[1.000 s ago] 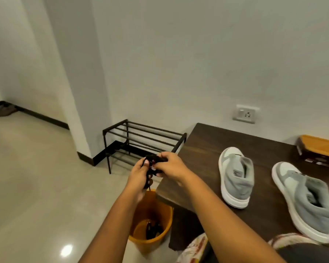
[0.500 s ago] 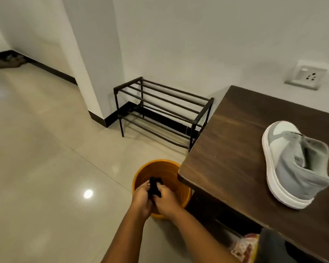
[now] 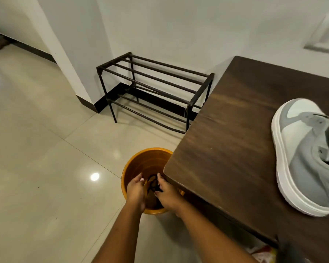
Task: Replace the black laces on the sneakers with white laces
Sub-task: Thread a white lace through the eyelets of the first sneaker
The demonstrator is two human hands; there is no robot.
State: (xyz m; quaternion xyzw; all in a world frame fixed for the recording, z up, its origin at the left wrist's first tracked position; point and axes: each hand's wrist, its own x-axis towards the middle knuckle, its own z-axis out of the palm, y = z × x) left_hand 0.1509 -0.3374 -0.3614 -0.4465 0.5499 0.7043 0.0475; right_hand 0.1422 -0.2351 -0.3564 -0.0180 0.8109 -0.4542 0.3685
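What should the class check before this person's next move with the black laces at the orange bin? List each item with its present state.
1. Black laces over the orange bin opening: ok.
2. Left hand clear of the laces: ok, a gap shows.
3. Right hand free of the laces: cannot tell.
4. Sneaker resting flat on the table: ok.
5. White laces within reach: cannot tell, none in view.
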